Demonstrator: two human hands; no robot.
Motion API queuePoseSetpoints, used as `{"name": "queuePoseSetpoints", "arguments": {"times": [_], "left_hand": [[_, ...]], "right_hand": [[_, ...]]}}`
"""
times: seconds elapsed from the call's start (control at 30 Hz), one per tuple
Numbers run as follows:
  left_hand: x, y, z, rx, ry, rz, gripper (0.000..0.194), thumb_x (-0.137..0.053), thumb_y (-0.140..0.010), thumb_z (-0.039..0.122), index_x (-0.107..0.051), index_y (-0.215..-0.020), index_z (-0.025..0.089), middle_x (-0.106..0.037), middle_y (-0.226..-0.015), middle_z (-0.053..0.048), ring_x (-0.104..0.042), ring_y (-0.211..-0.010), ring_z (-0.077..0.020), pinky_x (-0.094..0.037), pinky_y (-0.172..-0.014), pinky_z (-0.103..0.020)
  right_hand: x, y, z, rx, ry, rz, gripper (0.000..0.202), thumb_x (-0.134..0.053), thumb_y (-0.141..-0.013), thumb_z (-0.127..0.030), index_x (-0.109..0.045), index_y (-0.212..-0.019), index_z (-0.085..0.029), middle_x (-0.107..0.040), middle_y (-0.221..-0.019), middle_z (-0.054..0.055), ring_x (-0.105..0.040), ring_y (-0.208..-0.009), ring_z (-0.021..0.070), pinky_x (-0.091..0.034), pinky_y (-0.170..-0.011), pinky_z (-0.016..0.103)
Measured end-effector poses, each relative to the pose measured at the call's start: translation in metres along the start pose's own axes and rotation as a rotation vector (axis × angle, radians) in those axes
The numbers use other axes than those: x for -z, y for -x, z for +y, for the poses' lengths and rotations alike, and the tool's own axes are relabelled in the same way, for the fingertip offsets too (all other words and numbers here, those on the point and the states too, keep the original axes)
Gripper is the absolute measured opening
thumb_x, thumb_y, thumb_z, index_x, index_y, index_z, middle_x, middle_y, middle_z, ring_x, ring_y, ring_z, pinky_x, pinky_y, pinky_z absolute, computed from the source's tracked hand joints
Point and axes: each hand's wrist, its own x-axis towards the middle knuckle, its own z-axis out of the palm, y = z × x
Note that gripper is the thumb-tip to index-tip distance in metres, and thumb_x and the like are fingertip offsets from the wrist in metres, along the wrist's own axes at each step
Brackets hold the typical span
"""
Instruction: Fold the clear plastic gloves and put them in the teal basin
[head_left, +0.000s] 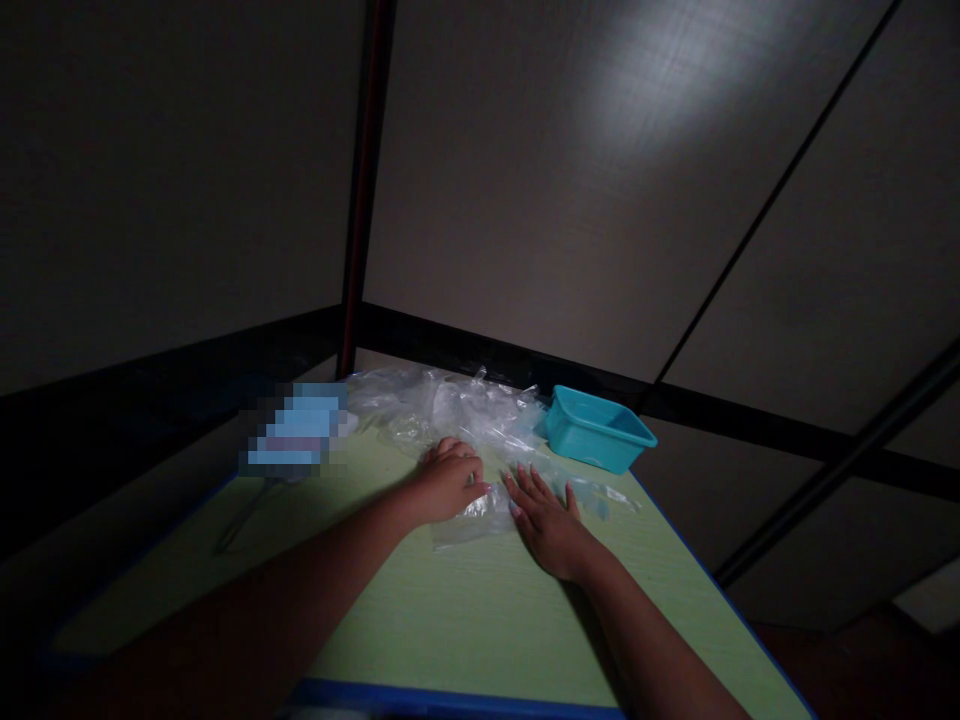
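A clear plastic bag (472,530) lies flat on the green table (450,620), between and under my hands. My left hand (450,482) rests at its left side with curled fingers; whether they pinch the plastic is too dark to make out. On the bag's right side lies my right hand (551,522), palm down with its fingers spread. Beyond both hands spreads a crumpled heap of clear plastic bags (465,405), reaching toward the table's far edge.
A turquoise basket (596,430) stands at the far right edge of the table. At the far left is a blurred-out light blue object (300,430) with a thin strap or cord below it. Dark-framed wall panels rise behind the table.
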Motion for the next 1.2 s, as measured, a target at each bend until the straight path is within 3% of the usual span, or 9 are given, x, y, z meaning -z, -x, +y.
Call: {"name": "queuePoseSetpoints", "arguments": {"times": [0.27,0.53,1.0,1.2], "left_hand": [[-0.001,0.001,-0.002,0.010,-0.019,-0.002,0.012,-0.061,-0.076,0.034,-0.061,-0.074,0.022,-0.057,-0.096,-0.002,-0.042,-0.101,-0.0217,-0.035,-0.087,-0.033],[0.002,0.000,0.003,0.012,-0.048,-0.022,0.027,-0.048,-0.084,0.034,-0.062,-0.066,0.020,-0.058,-0.095,-0.004,-0.042,-0.102,-0.0220,-0.036,-0.087,-0.033],[0.012,0.005,0.009,0.050,-0.114,-0.069,0.019,-0.061,-0.073,0.032,-0.060,-0.060,0.018,-0.057,-0.103,-0.007,-0.041,-0.107,-0.0265,-0.036,-0.088,-0.039],[0.018,0.007,0.015,0.075,-0.141,-0.027,0.013,-0.060,-0.074,0.030,-0.058,-0.081,0.020,-0.055,-0.106,-0.007,-0.038,-0.112,-0.0270,-0.030,-0.095,-0.044]], "right_hand": [[0.003,0.001,-0.002,0.057,-0.089,0.045,0.049,-0.019,-0.093,-0.040,-0.006,-0.140,-0.034,-0.006,-0.148,-0.001,-0.006,-0.135,0.0206,0.007,-0.100,0.061],[0.002,0.002,-0.008,0.212,-0.096,-0.017,0.054,-0.021,-0.093,-0.043,-0.003,-0.141,-0.029,-0.010,-0.147,0.002,-0.010,-0.135,0.0191,0.002,-0.105,0.054],[0.008,0.006,-0.017,0.204,-0.013,-0.046,0.060,-0.018,-0.091,-0.052,0.000,-0.141,-0.025,-0.006,-0.147,0.003,-0.006,-0.135,0.0203,0.001,-0.105,0.054],[0.008,0.006,-0.019,0.185,-0.010,-0.048,0.063,-0.018,-0.090,-0.054,-0.002,-0.142,-0.022,-0.005,-0.147,0.005,-0.005,-0.135,0.0206,0.001,-0.106,0.052]]}}
